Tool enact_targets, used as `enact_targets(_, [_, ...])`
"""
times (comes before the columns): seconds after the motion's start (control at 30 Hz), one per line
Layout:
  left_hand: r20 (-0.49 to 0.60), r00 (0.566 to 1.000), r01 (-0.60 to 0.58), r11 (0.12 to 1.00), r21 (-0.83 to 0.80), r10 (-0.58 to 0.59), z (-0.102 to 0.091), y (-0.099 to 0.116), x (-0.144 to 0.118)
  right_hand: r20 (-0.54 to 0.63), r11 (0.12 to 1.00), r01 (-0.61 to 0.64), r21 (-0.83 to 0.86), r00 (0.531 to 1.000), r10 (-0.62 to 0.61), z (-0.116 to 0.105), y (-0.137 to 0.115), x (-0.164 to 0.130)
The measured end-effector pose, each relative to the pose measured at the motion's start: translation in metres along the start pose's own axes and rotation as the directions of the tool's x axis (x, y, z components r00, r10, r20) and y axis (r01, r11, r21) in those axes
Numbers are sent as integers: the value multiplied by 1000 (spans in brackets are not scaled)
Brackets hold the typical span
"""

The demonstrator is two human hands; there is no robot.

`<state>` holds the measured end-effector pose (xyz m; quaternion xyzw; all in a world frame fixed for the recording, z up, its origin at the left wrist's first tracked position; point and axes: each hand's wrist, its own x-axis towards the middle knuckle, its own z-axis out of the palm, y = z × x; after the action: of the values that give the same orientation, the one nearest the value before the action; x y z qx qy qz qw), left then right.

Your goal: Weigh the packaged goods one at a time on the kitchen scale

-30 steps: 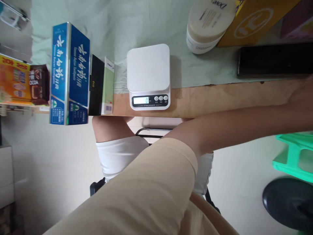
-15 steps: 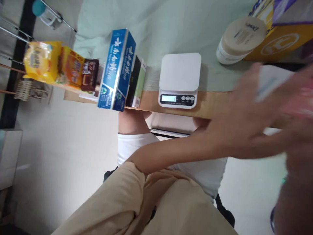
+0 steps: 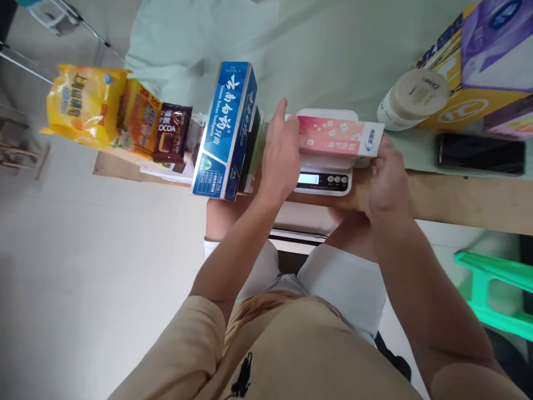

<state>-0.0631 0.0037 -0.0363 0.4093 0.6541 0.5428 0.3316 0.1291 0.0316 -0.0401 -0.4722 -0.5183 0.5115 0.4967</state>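
The right hand (image 3: 388,180) grips one end of the pink box (image 3: 327,135) over the scale (image 3: 323,182). The left hand (image 3: 282,158), unclenched, is at the other end.

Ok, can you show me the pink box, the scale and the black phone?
Pink box (image 3: 331,136): head view, on its flowery side.
Scale (image 3: 324,180): head view, on its control panel.
Black phone (image 3: 481,153): head view, on its dark face.

Head camera: is looking forward and down
Surface (image 3: 470,200): is crossing the upper frame
Torso (image 3: 316,355): is filling lower centre, nearest the lens
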Motion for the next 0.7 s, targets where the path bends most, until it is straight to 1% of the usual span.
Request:
enact_targets(0.07, [-6,1000,-29,998,-56,29,3,-10,5,-7,999,16,29,1000,-15,0,0,6])
enact_targets(0.13, [-74,993,-103,991,-81,97,7,-15,1,-12,1000,15,25,1000,-15,-2,0,10])
enact_targets(0.17, [-125,979,-170,984,-59,161,9,-15,-4,-26,1000,12,11,1000,-12,-3,0,10])
enact_targets(0.2, [-171,951,-264,965,-10,258,9,-14,-12,-61,1000,9,0,998,-9,-6,0,8])
enact_targets(0.23, [-201,905,-373,926,51,375,8,-13,-21,-116,1000,14,-8,993,-15,-10,1,5])
enact_targets(0.27, [-213,843,-483,869,108,495,6,-12,-31,-190,999,36,-18,981,-39,-15,3,0])
enact_targets(0.3, [-204,775,-580,801,147,598,3,-11,-42,-271,997,75,-32,959,-81,-21,4,-6])
enact_targets(0.33, [-177,729,-642,750,159,661,-2,-13,-52,-343,991,123,-51,930,-133,-27,6,-13])
enact_targets(0.37, [-121,704,-681,713,168,700,-8,-15,-61,-391,982,173,-75,901,-188,-33,8,-20])
enact_targets(0.4, [-51,701,-694,697,180,711,-14,-19,-69,-411,972,214,-101,881,-237,-38,10,-27])
enact_targets(0.43, [19,709,-694,693,198,705,-21,-24,-76,-407,964,235,-125,874,-266,-43,12,-32])
enact_targets(0.5, [125,729,-680,689,251,673,-33,-34,-87,-370,962,225,-155,890,-268,-50,17,-39])
enact_targets(0.57, [150,739,-669,691,274,656,-43,-41,-95,-333,966,190,-177,912,-240,-52,21,-39])
enact_targets(0.63, [157,733,-676,685,272,661,-49,-43,-102,-331,974,147,-174,922,-199,-53,25,-34])
enact_targets(0.7, [159,725,-685,676,272,671,-51,-42,-105,-340,983,106,-151,928,-153,-54,28,-27])
